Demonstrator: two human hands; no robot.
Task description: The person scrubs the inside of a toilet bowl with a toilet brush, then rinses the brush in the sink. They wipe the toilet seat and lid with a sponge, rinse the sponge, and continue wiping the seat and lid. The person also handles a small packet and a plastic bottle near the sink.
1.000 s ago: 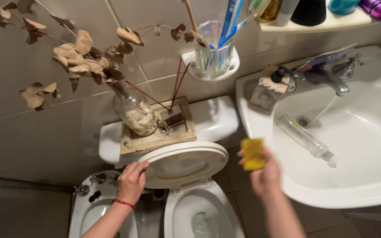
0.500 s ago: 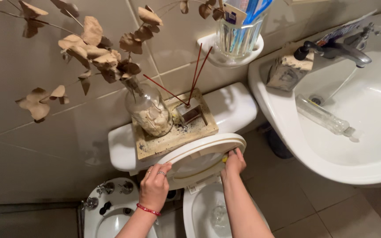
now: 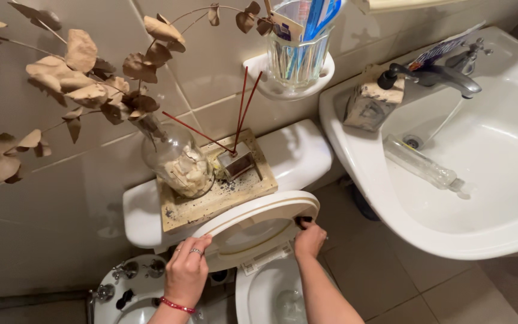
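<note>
Head view, one moment logged. My left hand held the raised toilet lid at its left edge, fingers curled over the rim, thumb beneath. My right hand was at the lid's right edge, fingers closed on something pressed against the rim; I could not tell what, since only a dark sliver showed there.

- Lid: white, tilted up, leaning towards the tank.
- Tank top: wooden tray carrying a glass bottle of dried leafy branches and a small holder with red sticks, the tray's front edge just behind the lid.
- Bowl: open below the lid.
- Bidet: left of the bowl.
- Sink: right, tap running, clear bottle lying in the basin.

Judgement: the rim work would go best with my left hand bracing the lid steady, and with pressure kept light so the lid did not knock the tray.
</note>
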